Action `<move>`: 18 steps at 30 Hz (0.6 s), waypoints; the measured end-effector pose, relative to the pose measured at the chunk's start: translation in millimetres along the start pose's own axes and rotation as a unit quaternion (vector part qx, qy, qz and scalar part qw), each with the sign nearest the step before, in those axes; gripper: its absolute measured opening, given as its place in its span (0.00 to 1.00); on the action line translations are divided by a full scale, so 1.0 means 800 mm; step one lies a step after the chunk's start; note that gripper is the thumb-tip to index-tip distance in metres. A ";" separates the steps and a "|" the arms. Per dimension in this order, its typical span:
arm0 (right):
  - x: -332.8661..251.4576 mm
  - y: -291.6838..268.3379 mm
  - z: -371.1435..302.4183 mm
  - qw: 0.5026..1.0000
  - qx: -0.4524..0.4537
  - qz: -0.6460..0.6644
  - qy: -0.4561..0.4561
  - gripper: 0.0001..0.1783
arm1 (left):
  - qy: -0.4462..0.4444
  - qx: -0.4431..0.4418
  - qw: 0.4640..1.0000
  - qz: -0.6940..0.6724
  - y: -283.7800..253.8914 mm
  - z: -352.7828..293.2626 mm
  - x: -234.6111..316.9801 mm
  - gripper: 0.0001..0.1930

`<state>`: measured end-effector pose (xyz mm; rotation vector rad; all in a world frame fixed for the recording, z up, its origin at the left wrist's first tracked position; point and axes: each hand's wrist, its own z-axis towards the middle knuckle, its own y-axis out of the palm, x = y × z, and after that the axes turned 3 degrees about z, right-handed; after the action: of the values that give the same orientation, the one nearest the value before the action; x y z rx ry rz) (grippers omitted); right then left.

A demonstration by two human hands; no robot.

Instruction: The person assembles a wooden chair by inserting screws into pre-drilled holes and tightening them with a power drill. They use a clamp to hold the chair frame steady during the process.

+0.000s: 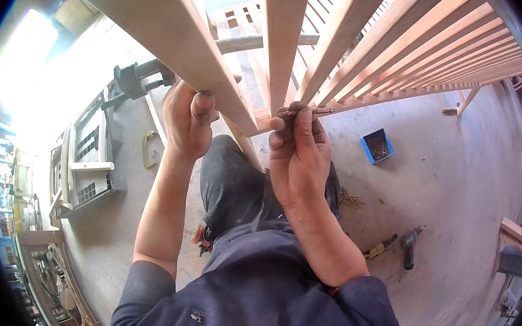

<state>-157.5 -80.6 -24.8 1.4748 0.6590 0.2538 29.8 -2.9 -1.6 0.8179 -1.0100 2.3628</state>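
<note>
My left hand grips the edge of a wide pale wooden board, with the thumb on the near face and the fingers mostly hidden behind. Close by on the right, my right hand pinches a slim metal piece between thumb and fingers. It resembles a screw or driver bit; its exact kind is unclear. The piece lies roughly level, its thin end pointing right, in front of the lower ends of several wooden slats. These slats fan away to the right and join a long wooden rail.
A bar clamp sits left of my left hand. On the floor are a blue box of screws, loose screws, a cordless drill, a yellow-black tool and a yellowish C-shaped clamp. A dark crate stands at left.
</note>
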 end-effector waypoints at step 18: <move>-0.032 -0.028 0.032 0.946 -0.059 -0.304 -0.100 0.08 | 0.054 0.084 0.995 -0.011 0.019 0.010 0.013 0.43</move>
<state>-169.4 -118.1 -41.2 1.1004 0.8796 -0.3262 15.6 -17.2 2.4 0.7467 -0.7628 2.4702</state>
